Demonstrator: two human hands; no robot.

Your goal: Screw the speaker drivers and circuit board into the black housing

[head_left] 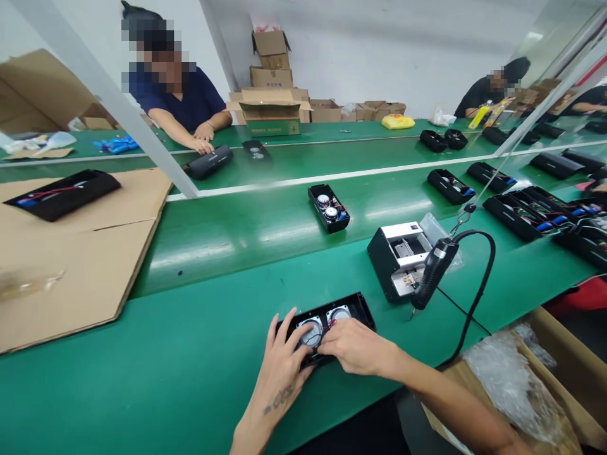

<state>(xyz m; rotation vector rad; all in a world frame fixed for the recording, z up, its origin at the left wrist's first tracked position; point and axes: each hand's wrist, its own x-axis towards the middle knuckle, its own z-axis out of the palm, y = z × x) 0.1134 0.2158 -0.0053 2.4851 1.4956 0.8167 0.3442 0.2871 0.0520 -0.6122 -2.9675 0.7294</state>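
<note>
Green bench (190, 354), black two-driver speaker shell (355, 306) under left hand (284, 363) and right hand (355, 347), fingers spread flat.

Both forearms bare, no sleeves; left hand (279, 373) has a dark wrist tattoo

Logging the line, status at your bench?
Left hand and right hand both on open speaker housing, fingers at the drivers. Electric screwdriver hangs close right, untouched.

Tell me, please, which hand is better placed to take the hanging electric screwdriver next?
Probably the right hand. The screwdriver hangs to the right of the open speaker case, on that hand's side. The left hand lies on the case's left end and would have to cross over.
</note>
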